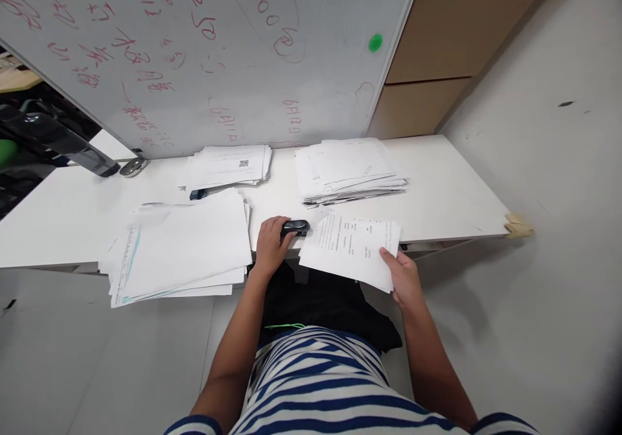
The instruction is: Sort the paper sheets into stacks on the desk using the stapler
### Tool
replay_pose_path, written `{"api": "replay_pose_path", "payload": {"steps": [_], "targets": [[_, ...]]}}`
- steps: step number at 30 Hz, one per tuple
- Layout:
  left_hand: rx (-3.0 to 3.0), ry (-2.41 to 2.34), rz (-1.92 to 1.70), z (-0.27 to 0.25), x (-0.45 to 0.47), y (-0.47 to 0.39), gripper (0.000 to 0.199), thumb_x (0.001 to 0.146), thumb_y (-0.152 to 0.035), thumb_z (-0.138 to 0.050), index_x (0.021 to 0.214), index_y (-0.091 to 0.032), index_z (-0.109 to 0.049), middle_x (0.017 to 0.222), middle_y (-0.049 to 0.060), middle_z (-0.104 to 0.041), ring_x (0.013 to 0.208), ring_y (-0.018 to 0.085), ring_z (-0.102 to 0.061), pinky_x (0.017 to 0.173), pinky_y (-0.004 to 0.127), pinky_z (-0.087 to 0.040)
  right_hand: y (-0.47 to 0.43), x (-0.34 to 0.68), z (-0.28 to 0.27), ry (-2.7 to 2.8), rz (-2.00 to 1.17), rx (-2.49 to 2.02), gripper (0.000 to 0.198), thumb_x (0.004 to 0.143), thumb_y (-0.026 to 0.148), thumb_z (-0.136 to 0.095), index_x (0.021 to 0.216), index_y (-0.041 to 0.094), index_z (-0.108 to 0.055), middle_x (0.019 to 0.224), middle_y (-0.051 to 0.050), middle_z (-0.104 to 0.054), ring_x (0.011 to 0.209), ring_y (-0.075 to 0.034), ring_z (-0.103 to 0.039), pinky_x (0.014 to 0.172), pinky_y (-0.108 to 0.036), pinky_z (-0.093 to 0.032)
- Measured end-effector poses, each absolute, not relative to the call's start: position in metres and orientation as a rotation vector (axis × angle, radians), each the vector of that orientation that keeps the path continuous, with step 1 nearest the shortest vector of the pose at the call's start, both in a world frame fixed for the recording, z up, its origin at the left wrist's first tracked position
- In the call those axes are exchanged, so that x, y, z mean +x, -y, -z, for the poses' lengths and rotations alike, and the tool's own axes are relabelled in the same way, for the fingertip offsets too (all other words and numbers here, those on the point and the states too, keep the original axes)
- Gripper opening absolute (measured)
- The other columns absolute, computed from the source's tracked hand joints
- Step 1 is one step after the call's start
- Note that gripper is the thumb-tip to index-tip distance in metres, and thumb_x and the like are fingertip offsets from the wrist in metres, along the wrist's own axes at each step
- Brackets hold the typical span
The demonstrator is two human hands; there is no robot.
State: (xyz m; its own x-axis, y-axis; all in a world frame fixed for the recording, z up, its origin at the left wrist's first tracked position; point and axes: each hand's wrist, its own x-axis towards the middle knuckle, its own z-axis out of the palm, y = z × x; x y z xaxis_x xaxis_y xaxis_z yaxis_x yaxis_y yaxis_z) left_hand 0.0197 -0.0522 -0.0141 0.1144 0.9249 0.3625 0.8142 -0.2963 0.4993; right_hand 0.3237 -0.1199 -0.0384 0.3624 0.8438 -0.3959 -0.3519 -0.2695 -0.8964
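Observation:
My left hand [273, 244] is closed around the rear of a small black stapler [297, 227] at the desk's front edge. Pinched at its right side between my right thumb and fingers, a printed sheet of paper [347, 244] lies partly over the desk edge; whether several sheets are together I cannot tell. My right hand [404, 276] is in front of the desk. The stapler's nose points at the sheet's left edge, close to it; whether they touch is unclear. A large stack of papers [194, 240] lies left of my left hand, overhanging the front edge.
Behind are a stack with a QR code [228, 166] and a thicker paper stack [352, 169]. A dark bottle [63, 137] and a mouse-like object [133, 167] stand at the left. A whiteboard [204, 52] rises behind the white desk [447, 188], cardboard boxes [437, 39] beside it.

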Motion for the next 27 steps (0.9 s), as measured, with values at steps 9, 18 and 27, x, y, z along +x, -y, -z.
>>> {"api": "replay_pose_path", "payload": {"steps": [9, 18, 27], "targets": [[2.218, -1.674, -0.854, 0.000, 0.020, 0.058, 0.033, 0.090, -0.033, -0.056, 0.122, -0.024, -0.056, 0.124, 0.007, -0.062, 0.120, 0.024, -0.049, 0.105, 0.041, -0.041, 0.103, 0.307, 0.029, 0.652, -1.341, -1.407, 0.043, 0.069, 0.048, -0.080, 0.101, 0.020, -0.075, 0.103, -0.007, -0.077, 0.092, -0.024, -0.073, 0.079, -0.033, -0.058], [2.145, -1.846, -0.756, -0.030, 0.037, 0.050, 0.031, 0.098, -0.045, -0.040, 0.105, -0.027, -0.064, 0.119, 0.004, -0.068, 0.118, 0.024, -0.056, 0.116, 0.057, -0.019, 0.080, 0.325, 0.012, 0.938, -1.271, -1.427, 0.052, 0.071, 0.052, -0.077, 0.110, 0.019, -0.071, 0.097, -0.006, -0.077, 0.086, -0.023, -0.071, 0.072, -0.031, -0.055], [2.190, -1.771, -0.636, -0.041, 0.069, 0.006, 0.054, 0.097, -0.057, -0.034, 0.134, -0.022, -0.052, 0.131, 0.010, -0.063, 0.124, 0.031, -0.053, 0.114, 0.057, -0.023, 0.072, 0.325, 0.014, 0.915, -1.304, -1.514, 0.045, 0.073, 0.053, -0.074, 0.103, 0.019, -0.074, 0.087, -0.004, -0.078, 0.080, -0.022, -0.072, 0.069, -0.030, -0.055]]}}
